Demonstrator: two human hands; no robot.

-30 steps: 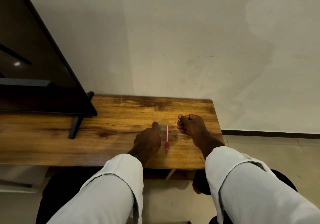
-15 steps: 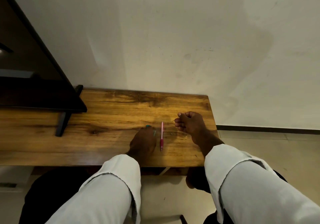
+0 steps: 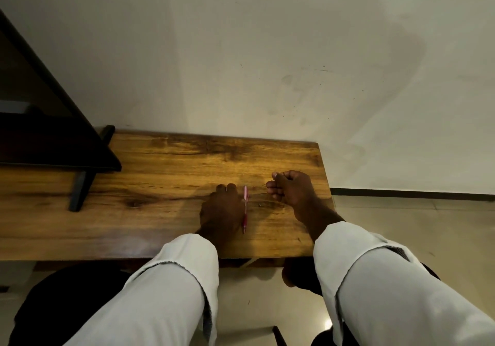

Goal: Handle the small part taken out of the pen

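The pen (image 3: pixel 245 209), likely light, stiff and slick, lies on the table (image 3: pixel 160 174) touching the flat, relaxed left hand (image 3: pixel 221 210) at its 3 o'clock, best pinched mid-barrel, while the right hand (image 3: pixel 290 189) pinches a thin wire (image 3: pixel 263 184).

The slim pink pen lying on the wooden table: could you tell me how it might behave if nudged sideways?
The slim pink pen looks round-barrelled, so it would probably roll across the smooth wooden table. It seems light and stiff.
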